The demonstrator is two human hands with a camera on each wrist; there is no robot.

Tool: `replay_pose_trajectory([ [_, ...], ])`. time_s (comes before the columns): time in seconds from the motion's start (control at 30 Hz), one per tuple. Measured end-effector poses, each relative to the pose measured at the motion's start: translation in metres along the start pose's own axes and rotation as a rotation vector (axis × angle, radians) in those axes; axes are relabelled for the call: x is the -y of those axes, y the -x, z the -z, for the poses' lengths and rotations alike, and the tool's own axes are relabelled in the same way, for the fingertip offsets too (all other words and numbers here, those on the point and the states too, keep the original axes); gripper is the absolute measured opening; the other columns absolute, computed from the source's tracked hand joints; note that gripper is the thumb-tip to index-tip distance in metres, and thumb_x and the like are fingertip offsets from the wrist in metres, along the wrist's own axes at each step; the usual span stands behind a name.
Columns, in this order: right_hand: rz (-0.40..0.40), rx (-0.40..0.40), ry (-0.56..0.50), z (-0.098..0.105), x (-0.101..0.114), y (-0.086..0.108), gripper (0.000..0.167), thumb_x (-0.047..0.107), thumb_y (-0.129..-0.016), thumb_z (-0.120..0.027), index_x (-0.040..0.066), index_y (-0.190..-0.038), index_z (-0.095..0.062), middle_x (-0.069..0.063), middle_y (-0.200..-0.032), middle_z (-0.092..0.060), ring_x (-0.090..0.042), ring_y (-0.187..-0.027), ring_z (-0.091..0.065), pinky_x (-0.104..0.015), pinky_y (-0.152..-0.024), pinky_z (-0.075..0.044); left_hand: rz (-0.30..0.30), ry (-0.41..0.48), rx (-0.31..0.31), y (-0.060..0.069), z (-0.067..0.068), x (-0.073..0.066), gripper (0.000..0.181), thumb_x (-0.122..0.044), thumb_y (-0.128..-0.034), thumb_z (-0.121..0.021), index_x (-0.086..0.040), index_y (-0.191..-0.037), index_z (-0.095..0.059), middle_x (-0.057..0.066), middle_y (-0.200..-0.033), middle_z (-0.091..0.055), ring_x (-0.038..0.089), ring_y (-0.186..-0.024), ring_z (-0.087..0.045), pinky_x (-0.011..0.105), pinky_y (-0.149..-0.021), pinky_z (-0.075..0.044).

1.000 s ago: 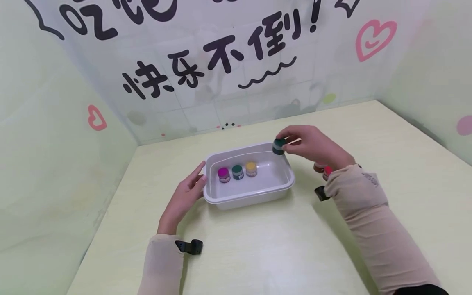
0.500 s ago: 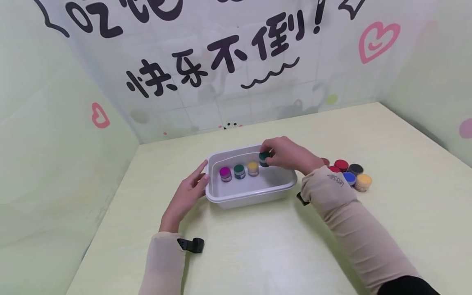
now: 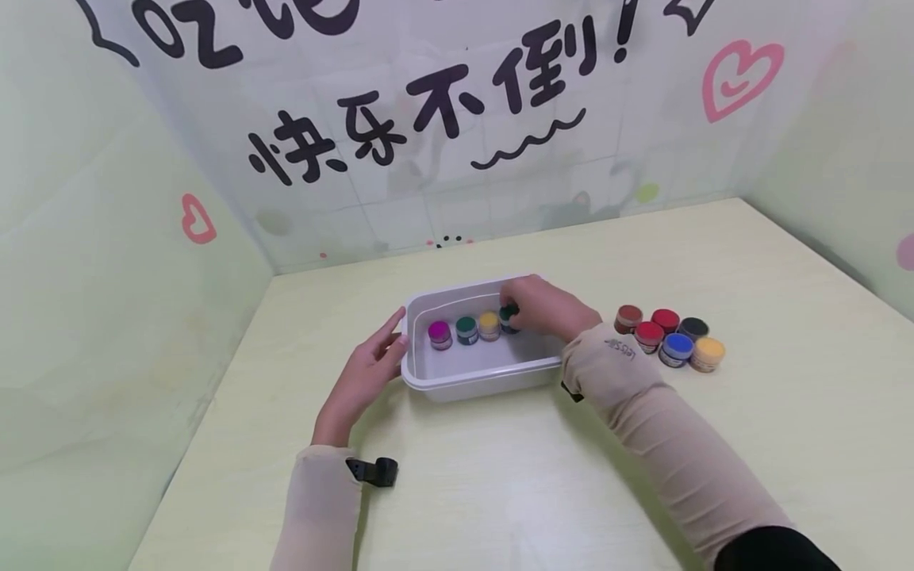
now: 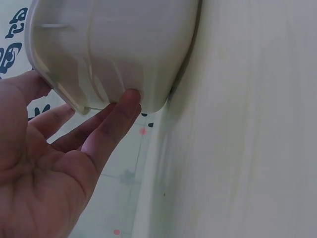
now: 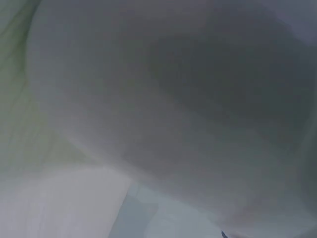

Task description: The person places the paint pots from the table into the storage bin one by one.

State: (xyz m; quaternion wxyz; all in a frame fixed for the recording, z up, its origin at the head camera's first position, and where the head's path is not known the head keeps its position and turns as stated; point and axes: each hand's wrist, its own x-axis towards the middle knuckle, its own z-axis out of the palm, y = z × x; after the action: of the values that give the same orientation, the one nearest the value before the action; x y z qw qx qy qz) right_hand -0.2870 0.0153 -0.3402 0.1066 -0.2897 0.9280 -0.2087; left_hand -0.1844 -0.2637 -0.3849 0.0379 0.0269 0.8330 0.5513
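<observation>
In the head view a white tray (image 3: 485, 386) holds a row of small jars: one with a magenta lid (image 3: 439, 334), one with a green lid (image 3: 466, 329), one with a yellow lid (image 3: 489, 324). At the row's right end my right hand (image 3: 548, 308) pinches a dark green jar (image 3: 509, 318), low inside the tray. My left hand (image 3: 360, 381) touches the tray's left end, its fingers fairly straight. In the left wrist view the left hand's fingers (image 4: 116, 121) rest against the tray's outer wall (image 4: 133, 44). The right wrist view shows only a blurred pale surface up close.
Right of the tray, a group of jars stands on the table (image 3: 457, 507), among them a brown-red one (image 3: 629, 317), a blue one (image 3: 675, 348), a yellow one (image 3: 708, 353) and a black one (image 3: 693, 327). A printed wall (image 3: 400, 190) rises behind the table.
My right hand has moved left and down from above the tray's right rear corner, bringing the dark green jar beside the yellow one. The left hand stays at the tray's end.
</observation>
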Motion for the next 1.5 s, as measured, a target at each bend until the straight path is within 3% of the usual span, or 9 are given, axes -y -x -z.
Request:
replay_pose_trajectory([
  [0.3, -0.008, 0.014, 0.070, -0.001, 0.000, 0.001, 0.019, -0.001, -0.085, -0.072, -0.001, -0.104, -0.070, -0.011, -0.101, -0.068, -0.024, -0.092, -0.059, -0.038, -0.085, -0.054, -0.012, -0.003, 0.004, -0.002, -0.003, -0.004, 0.057, -0.039, -0.1034, -0.051, -0.036, -0.156, -0.030, 0.018, -0.146, -0.049, 0.031, -0.128, -0.055, 0.035, -0.096, -0.057],
  [0.47, -0.004, 0.003, 0.036, 0.002, -0.002, 0.005, 0.018, 0.001, -0.087, -0.069, 0.000, -0.105, -0.069, -0.011, -0.101, -0.068, -0.024, -0.090, -0.058, -0.036, -0.081, -0.054, -0.009, -0.006, 0.009, -0.004, -0.005, -0.005, 0.057, -0.039, -0.1035, -0.051, -0.036, -0.156, -0.029, 0.017, -0.146, -0.049, 0.031, -0.128, -0.055, 0.036, -0.096, -0.057],
  [0.57, 0.032, -0.054, -0.038, 0.007, -0.007, 0.011, 0.021, 0.000, -0.089, -0.064, -0.001, -0.109, -0.070, -0.013, -0.104, -0.069, -0.024, -0.091, -0.061, -0.036, -0.081, -0.056, -0.004, -0.007, 0.013, -0.005, -0.006, -0.005, 0.056, -0.038, -0.1037, -0.051, -0.037, -0.156, -0.029, 0.017, -0.147, -0.048, 0.032, -0.129, -0.054, 0.036, -0.097, -0.056],
  [0.77, 0.085, -0.221, -0.198, 0.023, -0.025, 0.032, 0.023, 0.005, -0.094, -0.060, -0.001, -0.115, -0.069, -0.016, -0.113, -0.069, -0.028, -0.106, -0.065, -0.046, -0.094, -0.057, 0.016, -0.007, 0.018, -0.003, -0.008, -0.013, 0.056, -0.033, -0.1050, -0.049, -0.035, -0.157, -0.027, 0.019, -0.148, -0.047, 0.032, -0.130, -0.053, 0.037, -0.098, -0.056],
  [0.93, 0.108, -0.368, -0.205, 0.035, -0.054, 0.061, 0.022, 0.006, -0.097, -0.057, -0.002, -0.114, -0.068, -0.019, -0.114, -0.068, -0.033, -0.105, -0.065, -0.047, -0.091, -0.058, 0.008, -0.012, 0.018, -0.005, -0.008, -0.006, 0.055, -0.038, -0.1037, -0.051, -0.040, -0.155, -0.029, 0.017, -0.147, -0.048, 0.031, -0.129, -0.054, 0.036, -0.097, -0.056],
  [1.1, 0.010, -0.426, -0.198, 0.045, -0.088, 0.095, 0.023, 0.009, -0.098, -0.056, 0.001, -0.117, -0.067, -0.020, -0.118, -0.067, -0.037, -0.105, -0.066, -0.052, -0.092, -0.057, 0.004, -0.018, 0.023, -0.005, -0.008, -0.005, 0.055, -0.041, -0.1032, -0.051, -0.041, -0.154, -0.030, 0.017, -0.146, -0.049, 0.030, -0.129, -0.055, 0.036, -0.097, -0.056],
  [1.23, -0.087, -0.417, -0.172, 0.049, -0.118, 0.117, 0.027, 0.016, -0.100, -0.057, 0.001, -0.121, -0.065, -0.021, -0.121, -0.065, -0.039, -0.109, -0.063, -0.056, -0.094, -0.054, 0.011, -0.043, 0.016, -0.004, -0.006, -0.004, 0.055, -0.044, -0.1026, -0.051, -0.043, -0.154, -0.029, 0.015, -0.146, -0.050, 0.029, -0.127, -0.056, 0.035, -0.096, -0.057],
  [1.37, -0.172, -0.371, -0.168, 0.050, -0.144, 0.126, 0.034, 0.023, -0.100, -0.057, 0.000, -0.124, -0.062, -0.024, -0.122, -0.063, -0.043, -0.112, -0.060, -0.060, -0.095, -0.051, 0.024, -0.052, 0.002, -0.003, -0.003, -0.003, 0.055, -0.047, -0.1017, -0.051, -0.046, -0.153, -0.029, 0.013, -0.147, -0.049, 0.028, -0.128, -0.055, 0.035, -0.096, -0.057],
  [1.5, -0.193, -0.286, -0.172, 0.043, -0.162, 0.123, 0.038, 0.027, -0.101, -0.057, -0.002, -0.124, -0.061, -0.027, -0.123, -0.062, -0.047, -0.117, -0.055, -0.062, -0.099, -0.046, 0.035, -0.045, -0.003, 0.002, 0.002, -0.001, 0.057, -0.047, -0.1018, -0.051, -0.045, -0.154, -0.028, 0.014, -0.149, -0.048, 0.029, -0.129, -0.054, 0.036, -0.097, -0.056],
])
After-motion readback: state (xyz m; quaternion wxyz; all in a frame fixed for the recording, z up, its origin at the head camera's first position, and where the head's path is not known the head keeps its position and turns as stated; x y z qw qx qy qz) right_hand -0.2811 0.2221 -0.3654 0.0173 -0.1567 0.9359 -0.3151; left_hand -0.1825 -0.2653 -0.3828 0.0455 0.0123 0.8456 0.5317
